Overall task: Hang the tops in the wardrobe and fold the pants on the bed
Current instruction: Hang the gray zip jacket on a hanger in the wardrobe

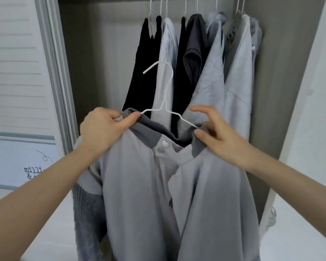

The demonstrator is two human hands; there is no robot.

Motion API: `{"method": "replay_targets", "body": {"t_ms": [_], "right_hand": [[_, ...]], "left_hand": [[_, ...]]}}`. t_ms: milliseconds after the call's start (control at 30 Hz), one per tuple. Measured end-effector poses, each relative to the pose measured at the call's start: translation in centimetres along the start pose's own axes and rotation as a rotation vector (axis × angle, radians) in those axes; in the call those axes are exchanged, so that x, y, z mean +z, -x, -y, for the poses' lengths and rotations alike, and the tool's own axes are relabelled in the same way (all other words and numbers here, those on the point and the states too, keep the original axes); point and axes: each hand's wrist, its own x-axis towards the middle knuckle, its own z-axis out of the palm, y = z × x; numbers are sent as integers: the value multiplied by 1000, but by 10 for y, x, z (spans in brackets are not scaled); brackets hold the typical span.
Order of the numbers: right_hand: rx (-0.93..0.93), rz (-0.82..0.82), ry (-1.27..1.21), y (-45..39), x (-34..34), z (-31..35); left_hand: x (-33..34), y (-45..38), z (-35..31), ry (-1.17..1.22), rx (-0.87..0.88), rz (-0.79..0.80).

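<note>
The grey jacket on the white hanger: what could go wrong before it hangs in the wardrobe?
1. The right hand only pinches the collar of the grey jacket, so that shoulder might slip off the white hanger.
2. The left hand grips collar and wire together; no hand holds the hook, so aiming it may be awkward.
3. The hanging tops sit close together, so they may snag.

Bare forearms, no sleeves; left hand (104, 127), right hand (217, 136) ungloved.

One grey zip jacket (139, 185) on one white wire hanger (165, 102), near. Two hands: left (104, 129), right (218, 136). Far in the wardrobe (94, 53), roughly eight hung tops (211, 72); exact number unclear.
</note>
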Motion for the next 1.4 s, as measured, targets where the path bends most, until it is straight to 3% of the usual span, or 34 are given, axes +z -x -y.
{"method": "replay_targets", "body": {"t_ms": [67, 133, 200, 267, 333, 433, 567, 767, 933, 1033, 1100, 1200, 1400], "right_hand": [[106, 3, -59, 7, -5, -5], [208, -15, 82, 14, -9, -10], [195, 0, 302, 16, -6, -11], [124, -86, 335, 13, -5, -11], [104, -88, 203, 6, -9, -7], [238, 8, -174, -2, -18, 12], [275, 70, -287, -15, -17, 24], [482, -104, -583, -27, -30, 37], [501, -21, -603, -48, -33, 60], [491, 88, -476, -73, -26, 81], [496, 11, -474, -88, -25, 90], [487, -121, -539, -107, -35, 96], [384, 22, -582, -133, -36, 113]], "left_hand": [[-5, -3, 10, 35, -35, -7], [-9, -6, 16, 87, -41, 0], [-11, -11, 19, 131, -56, -20], [-12, -17, 24, 178, -62, -17], [-15, -22, 33, 195, -45, 57], [-12, -22, 37, 169, 15, 210], [4, -29, 24, 210, 80, 198], [-14, -65, 67, 212, 146, 293], [-8, -98, 69, 332, 64, 210], [-4, -120, 47, 348, 160, 269], [-6, -135, 47, 352, 172, 291], [-11, -157, 70, 365, 100, 228], [-14, -192, 102, 395, -95, -20]]}}
